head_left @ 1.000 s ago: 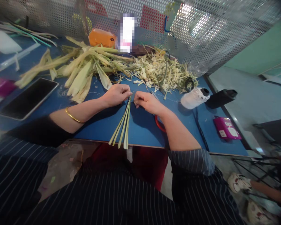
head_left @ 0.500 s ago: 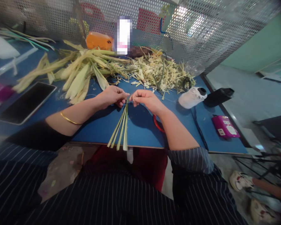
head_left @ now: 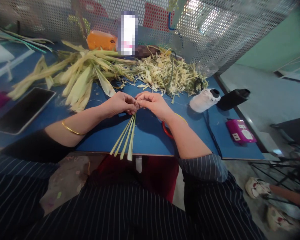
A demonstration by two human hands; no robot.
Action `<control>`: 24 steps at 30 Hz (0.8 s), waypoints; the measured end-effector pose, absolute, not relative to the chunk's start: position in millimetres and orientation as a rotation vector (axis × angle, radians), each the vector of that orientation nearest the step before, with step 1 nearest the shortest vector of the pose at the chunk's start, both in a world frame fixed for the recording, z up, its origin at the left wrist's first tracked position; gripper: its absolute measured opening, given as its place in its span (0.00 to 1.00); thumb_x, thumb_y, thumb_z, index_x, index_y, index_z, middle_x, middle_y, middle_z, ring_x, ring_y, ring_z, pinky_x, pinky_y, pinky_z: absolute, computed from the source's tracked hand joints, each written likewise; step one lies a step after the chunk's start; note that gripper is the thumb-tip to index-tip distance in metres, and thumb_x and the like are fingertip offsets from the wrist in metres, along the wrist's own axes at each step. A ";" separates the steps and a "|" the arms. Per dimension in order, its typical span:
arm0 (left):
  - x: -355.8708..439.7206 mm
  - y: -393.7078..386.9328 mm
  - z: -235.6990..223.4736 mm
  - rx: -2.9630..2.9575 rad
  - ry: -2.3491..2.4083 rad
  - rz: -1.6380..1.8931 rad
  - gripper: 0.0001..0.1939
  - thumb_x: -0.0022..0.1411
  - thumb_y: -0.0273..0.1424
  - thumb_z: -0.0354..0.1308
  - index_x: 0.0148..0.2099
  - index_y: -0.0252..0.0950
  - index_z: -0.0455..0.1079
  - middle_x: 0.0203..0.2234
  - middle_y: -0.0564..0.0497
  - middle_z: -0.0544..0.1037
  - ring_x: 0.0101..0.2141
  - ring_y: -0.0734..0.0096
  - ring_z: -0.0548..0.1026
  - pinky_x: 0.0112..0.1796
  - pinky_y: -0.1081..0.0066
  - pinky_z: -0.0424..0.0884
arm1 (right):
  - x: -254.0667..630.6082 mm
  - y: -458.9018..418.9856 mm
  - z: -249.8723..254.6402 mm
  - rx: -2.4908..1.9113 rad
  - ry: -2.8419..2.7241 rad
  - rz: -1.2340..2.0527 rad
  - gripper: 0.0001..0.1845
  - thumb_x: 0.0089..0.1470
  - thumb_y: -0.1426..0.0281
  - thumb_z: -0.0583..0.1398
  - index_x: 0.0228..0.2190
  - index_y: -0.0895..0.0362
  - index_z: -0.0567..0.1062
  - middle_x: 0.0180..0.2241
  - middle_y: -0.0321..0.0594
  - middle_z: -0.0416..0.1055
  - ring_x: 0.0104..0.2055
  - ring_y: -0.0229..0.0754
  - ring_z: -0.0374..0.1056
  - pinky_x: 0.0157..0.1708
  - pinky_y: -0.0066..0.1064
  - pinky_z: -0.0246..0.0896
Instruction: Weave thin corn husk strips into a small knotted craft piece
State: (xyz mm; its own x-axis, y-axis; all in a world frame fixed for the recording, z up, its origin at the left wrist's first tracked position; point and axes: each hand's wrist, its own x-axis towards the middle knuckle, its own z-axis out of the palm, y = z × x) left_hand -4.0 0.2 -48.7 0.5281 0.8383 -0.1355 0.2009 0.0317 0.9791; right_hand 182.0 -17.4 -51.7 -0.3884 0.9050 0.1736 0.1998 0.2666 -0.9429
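The slim green strips [head_left: 125, 140] are gathered into one small bundle at their upper ends, just under the meeting fingertips; their lower ends fan out freely towards the near edge of the table [head_left: 150, 143], apart from one another and not fastened together there. The left hand [head_left: 123, 102] is closed to a narrow pinch and appears to hold the top of the bundle; the right hand [head_left: 152, 102] is also narrowed, thumb and fingers drawn together against the left fingertips, though I cannot tell what, if anything, lies between them.

As for progress, the gathering of these few strips looks done; the work at their joined end looks in hand and unfinished, since both hands are busy at that point; whether a knot or wrapping already secures it is hidden by the fingers.

Beyond the hands, the long pale husks [head_left: 80, 80] lie in a broad pile, mostly whole and not worked into the bundle; the heap of shredded pieces [head_left: 165, 71] beside them suggests that a good deal of stripping or trimming is already done. The white spool [head_left: 202, 101] and the black spool [head_left: 232, 99] stand or lie near each other on the right, neither in a hand; a red handle [head_left: 166, 129] shows beside the right forearm, partly hidden, and is not in use.
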 end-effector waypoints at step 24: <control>-5.0 6.4 -53.7 1.397 1.007 0.803 0.09 0.50 0.31 0.67 0.32 0.31 0.74 0.23 0.48 0.78 0.20 0.79 0.70 0.18 0.78 0.60 | 188.0 -11.5 -54.5 -1.237 -2.021 0.526 0.06 0.50 0.70 0.63 0.24 0.58 0.74 0.26 0.34 0.63 0.30 0.36 0.59 0.33 0.30 0.52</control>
State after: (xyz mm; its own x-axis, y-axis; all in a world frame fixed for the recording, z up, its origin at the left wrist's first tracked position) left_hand -5.0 6.4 -53.7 0.3916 0.9157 -0.0901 0.1158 0.0482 0.9921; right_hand 188.0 -11.5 -54.5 -0.2995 0.8868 0.3518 0.6029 0.4618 -0.6506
